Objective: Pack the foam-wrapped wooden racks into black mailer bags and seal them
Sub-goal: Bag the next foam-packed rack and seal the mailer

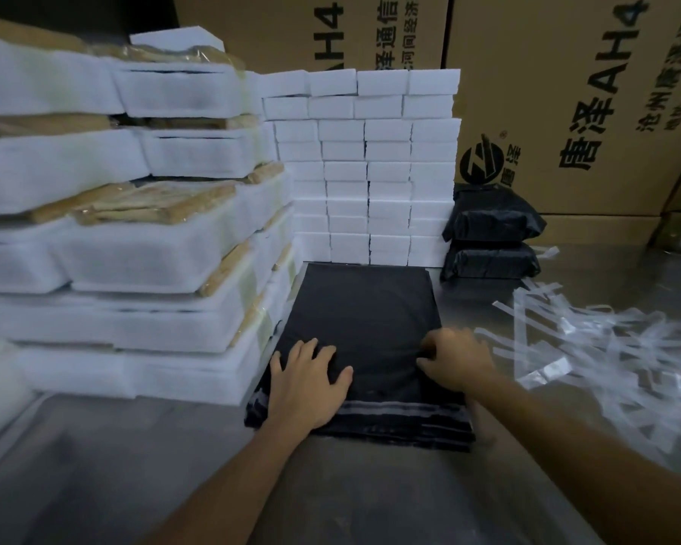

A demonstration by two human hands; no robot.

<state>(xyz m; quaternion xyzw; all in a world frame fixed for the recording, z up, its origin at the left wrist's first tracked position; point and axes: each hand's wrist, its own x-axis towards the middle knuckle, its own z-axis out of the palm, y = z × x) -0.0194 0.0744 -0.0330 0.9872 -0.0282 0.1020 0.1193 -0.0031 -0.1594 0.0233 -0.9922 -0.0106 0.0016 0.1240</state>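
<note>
Head view: two sealed parcels (492, 238) lie behind the mailer bag stack (362, 348); left hand (309, 381) presses flat on it, right hand (455, 363) pinches the top bag; many foam-wrapped racks (126, 230) wait.

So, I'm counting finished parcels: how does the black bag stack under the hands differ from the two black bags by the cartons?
The bag stack lies flat and empty, its grey seal strips showing; the two black bags bulge, filled and closed. Both hands touch the stack; nothing touches the pair. Both are black plastic.

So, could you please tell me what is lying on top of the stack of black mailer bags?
Both hands: the left hand lies flat, the right hand picks at the top bag. Lower bags are covered.
</note>
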